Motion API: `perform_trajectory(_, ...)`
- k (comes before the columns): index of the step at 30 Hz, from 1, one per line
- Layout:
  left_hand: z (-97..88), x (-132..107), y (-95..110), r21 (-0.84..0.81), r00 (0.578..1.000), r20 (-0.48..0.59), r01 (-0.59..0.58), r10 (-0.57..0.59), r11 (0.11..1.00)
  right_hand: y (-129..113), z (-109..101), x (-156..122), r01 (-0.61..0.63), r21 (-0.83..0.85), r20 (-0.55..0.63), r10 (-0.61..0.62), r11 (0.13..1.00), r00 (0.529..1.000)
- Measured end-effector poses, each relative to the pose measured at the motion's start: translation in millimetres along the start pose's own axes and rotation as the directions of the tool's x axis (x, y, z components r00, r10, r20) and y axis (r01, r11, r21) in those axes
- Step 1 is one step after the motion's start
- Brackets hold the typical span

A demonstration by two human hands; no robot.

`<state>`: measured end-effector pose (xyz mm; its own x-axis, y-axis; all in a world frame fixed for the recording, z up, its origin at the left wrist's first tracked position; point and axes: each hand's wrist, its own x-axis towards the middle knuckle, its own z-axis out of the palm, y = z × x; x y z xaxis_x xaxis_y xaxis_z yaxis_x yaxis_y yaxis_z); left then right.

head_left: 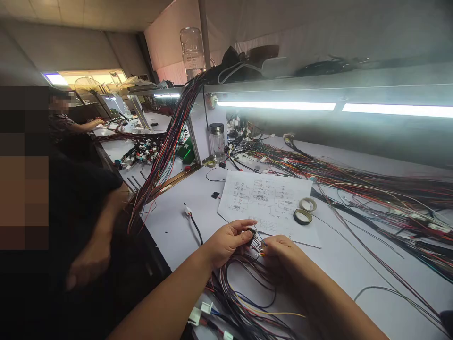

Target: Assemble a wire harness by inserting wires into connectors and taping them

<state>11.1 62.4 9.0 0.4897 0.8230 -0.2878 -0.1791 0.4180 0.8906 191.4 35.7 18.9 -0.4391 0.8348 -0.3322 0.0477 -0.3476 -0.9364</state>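
Observation:
My left hand (228, 241) pinches a small black connector (251, 231) at the end of a bundle of coloured wires (244, 293). My right hand (279, 250) is closed next to it, its fingertips on thin wire ends close to the connector. Both hands hover over the white bench (177, 226), just in front of a printed wiring diagram sheet (265, 196). The wires trail back toward me, with white plugs (200, 314) at their near ends.
Two tape rolls (305, 211) lie on the diagram sheet. A big mass of wire harnesses (389, 193) covers the right side. A thick wire bundle (166, 141) hangs from the shelf. A clear bottle (217, 140) stands at the back. A person's arm (95, 236) rests at the left.

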Motion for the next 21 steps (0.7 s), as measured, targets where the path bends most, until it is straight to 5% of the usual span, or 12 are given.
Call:
perform_trajectory(3, 1.3, -1.8, -0.1, 0.023, 0.999, 0.03, -0.047, 0.046, 0.999, 0.7, -1.5, 0.3, -0.01, 0.002, 0.063, 0.01, 1.0, 0.998)
perform_trajectory(11, 2.7, -1.7, 0.9, 0.01, 0.999, -0.025, -0.047, 0.047, 0.999, -5.2, -3.8, -1.0, 0.018, -0.047, 0.004, -0.018, 0.999, 1.0)
perform_trajectory(15, 1.6, -1.7, 1.0, 0.054, 0.998, -0.058, -0.011, 0.014, 0.998, -7.3, -5.9, -1.5, 0.128, -0.067, 0.023, -0.127, 0.989, 0.992)
perform_trajectory(21, -0.6, 0.0, -2.3, 0.153, 0.99, -0.093, -0.093, 0.108, 0.984, 6.8, -4.2, 7.6, 0.177, -0.188, -0.313, -0.23, 0.966, 0.921)
